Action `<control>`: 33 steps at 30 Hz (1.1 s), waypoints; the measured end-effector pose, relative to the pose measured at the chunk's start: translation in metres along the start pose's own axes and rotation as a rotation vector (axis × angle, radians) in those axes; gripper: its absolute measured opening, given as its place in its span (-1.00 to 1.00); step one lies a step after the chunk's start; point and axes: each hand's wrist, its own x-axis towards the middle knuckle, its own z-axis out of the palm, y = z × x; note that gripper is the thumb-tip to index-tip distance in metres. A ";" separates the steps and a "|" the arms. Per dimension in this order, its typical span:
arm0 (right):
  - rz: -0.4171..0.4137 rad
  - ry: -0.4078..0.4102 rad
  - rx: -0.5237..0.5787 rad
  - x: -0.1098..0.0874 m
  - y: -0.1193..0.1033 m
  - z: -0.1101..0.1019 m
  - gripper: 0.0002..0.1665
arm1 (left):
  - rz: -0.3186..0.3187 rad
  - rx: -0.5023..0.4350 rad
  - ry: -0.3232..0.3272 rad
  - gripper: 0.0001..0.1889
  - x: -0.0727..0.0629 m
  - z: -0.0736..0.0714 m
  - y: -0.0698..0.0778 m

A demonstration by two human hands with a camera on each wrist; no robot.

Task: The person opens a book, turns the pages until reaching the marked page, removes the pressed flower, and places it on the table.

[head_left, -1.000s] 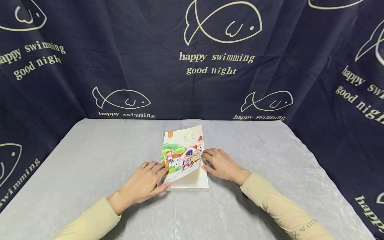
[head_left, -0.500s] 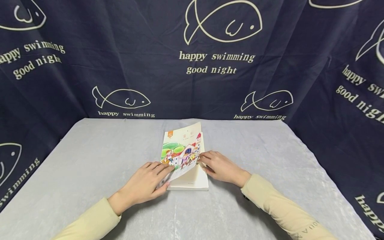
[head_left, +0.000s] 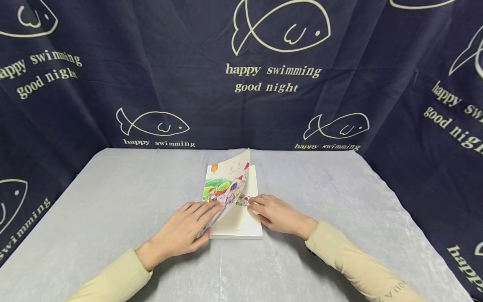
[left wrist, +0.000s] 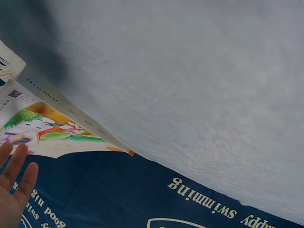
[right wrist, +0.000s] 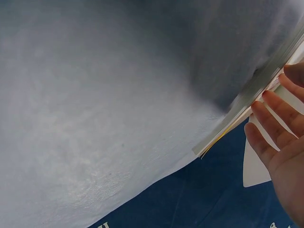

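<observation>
A paperback book [head_left: 235, 237] lies in the middle of the table in the head view. Its illustrated front cover [head_left: 222, 178] is raised and bent leftward, baring a white first page [head_left: 234, 224] with a small colour picture [head_left: 241, 200]. My left hand [head_left: 183, 228] lies over the cover's lower left part, near the spine [left wrist: 71, 111] seen in the left wrist view. On the page's right edge rest the fingertips of my right hand [head_left: 281, 214]. Extended fingers [right wrist: 268, 118] reach over the page block [right wrist: 237, 114] in the right wrist view; the thumb is partly cut off.
A pale grey cloth [head_left: 113, 201] covers the table. Dark blue curtains [head_left: 211, 92] with white fish drawings and lettering hang behind it and at both sides.
The cover has lifted further and swung left, uncovering more of the first page. My right hand has slid from the cover's edge down onto the page; the left hand has barely moved.
</observation>
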 end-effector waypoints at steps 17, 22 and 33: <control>-0.043 0.036 0.008 -0.003 -0.002 0.000 -0.70 | 0.122 -0.014 0.211 -0.43 0.002 0.003 -0.004; -0.026 0.020 0.010 -0.003 -0.003 0.001 -0.72 | 0.140 0.009 0.261 -0.45 0.002 0.000 -0.005; -0.004 -0.020 0.021 -0.002 -0.004 -0.002 -0.75 | 0.183 0.094 0.445 -0.54 0.008 -0.004 -0.008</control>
